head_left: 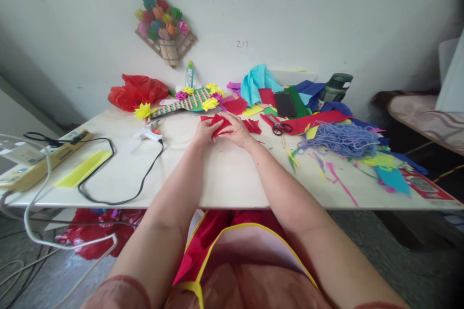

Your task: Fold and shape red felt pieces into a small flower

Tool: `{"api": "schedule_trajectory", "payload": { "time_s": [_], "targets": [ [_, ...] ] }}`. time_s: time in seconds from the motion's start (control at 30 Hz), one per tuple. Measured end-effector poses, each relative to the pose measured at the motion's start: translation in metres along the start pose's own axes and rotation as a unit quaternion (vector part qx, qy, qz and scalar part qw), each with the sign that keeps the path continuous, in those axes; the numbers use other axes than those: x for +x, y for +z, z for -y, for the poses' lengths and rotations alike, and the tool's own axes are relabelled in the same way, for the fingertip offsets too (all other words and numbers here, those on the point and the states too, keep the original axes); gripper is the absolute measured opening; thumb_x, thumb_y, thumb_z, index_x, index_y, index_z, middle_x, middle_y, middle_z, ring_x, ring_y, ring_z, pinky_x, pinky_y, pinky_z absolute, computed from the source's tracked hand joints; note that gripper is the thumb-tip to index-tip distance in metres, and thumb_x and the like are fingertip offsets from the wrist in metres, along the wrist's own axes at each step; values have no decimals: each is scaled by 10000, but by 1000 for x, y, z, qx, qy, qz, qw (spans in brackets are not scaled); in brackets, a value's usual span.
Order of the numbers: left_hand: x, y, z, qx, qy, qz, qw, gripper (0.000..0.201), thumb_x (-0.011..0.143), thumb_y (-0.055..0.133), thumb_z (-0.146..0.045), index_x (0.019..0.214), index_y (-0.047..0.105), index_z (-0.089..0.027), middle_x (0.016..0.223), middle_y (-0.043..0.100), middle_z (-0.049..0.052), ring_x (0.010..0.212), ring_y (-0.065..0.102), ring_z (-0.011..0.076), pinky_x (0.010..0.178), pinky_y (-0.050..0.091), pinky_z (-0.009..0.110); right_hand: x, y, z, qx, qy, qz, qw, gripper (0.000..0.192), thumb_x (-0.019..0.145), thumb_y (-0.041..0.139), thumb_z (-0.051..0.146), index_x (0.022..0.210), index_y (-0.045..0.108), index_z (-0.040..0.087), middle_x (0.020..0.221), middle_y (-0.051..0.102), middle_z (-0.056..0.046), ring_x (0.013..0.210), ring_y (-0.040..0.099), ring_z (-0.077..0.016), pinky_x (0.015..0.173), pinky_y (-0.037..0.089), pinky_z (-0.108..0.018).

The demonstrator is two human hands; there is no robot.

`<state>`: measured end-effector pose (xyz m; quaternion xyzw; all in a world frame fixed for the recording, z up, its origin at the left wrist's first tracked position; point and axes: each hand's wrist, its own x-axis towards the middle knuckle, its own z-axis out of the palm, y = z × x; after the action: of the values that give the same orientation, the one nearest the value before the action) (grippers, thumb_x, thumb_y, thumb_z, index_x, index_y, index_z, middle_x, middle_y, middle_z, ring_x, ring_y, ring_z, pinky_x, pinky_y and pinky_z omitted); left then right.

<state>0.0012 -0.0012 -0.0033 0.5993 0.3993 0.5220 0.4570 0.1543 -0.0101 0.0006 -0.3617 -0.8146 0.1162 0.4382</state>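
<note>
Both hands meet over the middle of the white table. My left hand (207,130) pinches a piece of red crepe paper (218,125). The fingers of my right hand (237,129) close on the same paper from the other side and partly hide it. More red paper pieces (253,127) lie just beyond my right hand. Behind the hands sits a green guitar-shaped craft (184,102) with pale strips and yellow and purple paper flowers. To the right are black-handled scissors (282,128), beside a long red paper strip (315,121).
Left stand a white glue gun (148,133) with a black cord, a power strip (65,154) and a yellow sheet (85,169). Right lie blue yarn (344,139), a phone (285,105) and coloured paper scraps. A bottle (337,88) and red plastic bag (137,92) stand behind.
</note>
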Motion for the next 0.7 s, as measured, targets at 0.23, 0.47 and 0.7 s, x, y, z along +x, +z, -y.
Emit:
{"api": "schedule_trajectory", "payload": {
  "time_s": [0.23,0.47,0.7],
  "targets": [
    [1,2,3,-35,-10,5,999,370,572,760,-453,629,613,-118,556,596,-4,482,523,82,471,406,197,1,1,-3,15,25,-9,1000,47,650,727,194,622,700,222,1281,559,-42,1281,390,-247,1091,287,-447],
    [-2,5,1,-61,-36,35,997,382,573,764,-442,723,635,-115,622,619,6,538,566,107,524,488,237,-1,1,-1,15,31,-42,999,138,634,730,196,549,623,185,1185,593,-73,1151,478,-255,998,362,-451],
    [-5,5,-2,-96,-56,64,992,380,583,766,-423,754,635,-110,646,636,19,563,593,119,547,516,252,-2,1,-2,-8,51,-42,998,184,633,724,200,522,578,180,1169,585,-81,1117,477,-261,988,361,-446]
  ]
}}
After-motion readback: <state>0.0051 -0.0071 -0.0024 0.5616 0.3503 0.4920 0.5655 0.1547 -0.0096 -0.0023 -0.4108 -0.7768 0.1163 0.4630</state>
